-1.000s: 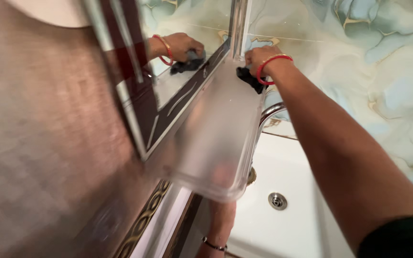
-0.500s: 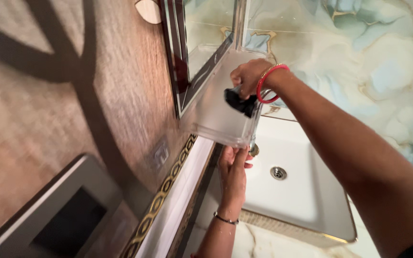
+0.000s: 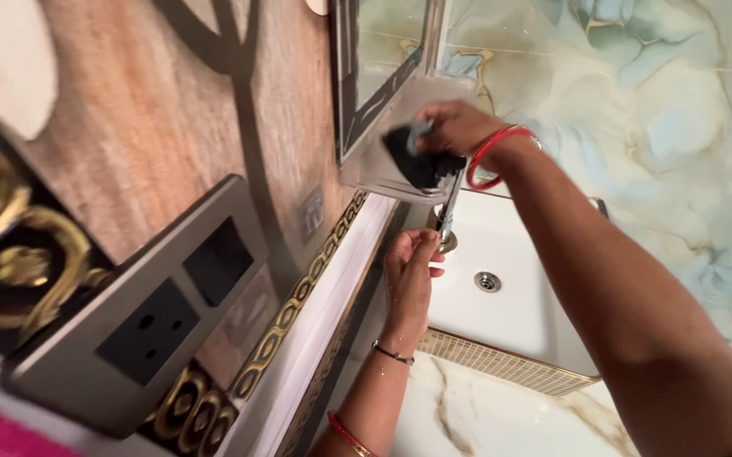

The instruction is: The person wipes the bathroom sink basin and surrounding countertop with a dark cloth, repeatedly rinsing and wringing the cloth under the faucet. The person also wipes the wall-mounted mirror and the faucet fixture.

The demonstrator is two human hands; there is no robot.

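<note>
My right hand presses a dark cloth onto a frosted clear shelf fixed under a wall mirror. A red bangle circles that wrist. My left hand is raised below the shelf, fingers loosely curled near the chrome tap, holding nothing I can make out. It wears a thin bracelet at the wrist.
A white basin with a drain sits on a marble counter. A grey wall socket plate sticks out at the left on the brown wall. Marbled blue-green tiles cover the right wall.
My right hand has dragged the cloth along the shelf toward its near end. My left hand has come into view below the shelf. The view has pulled back, bringing the socket plate in.
</note>
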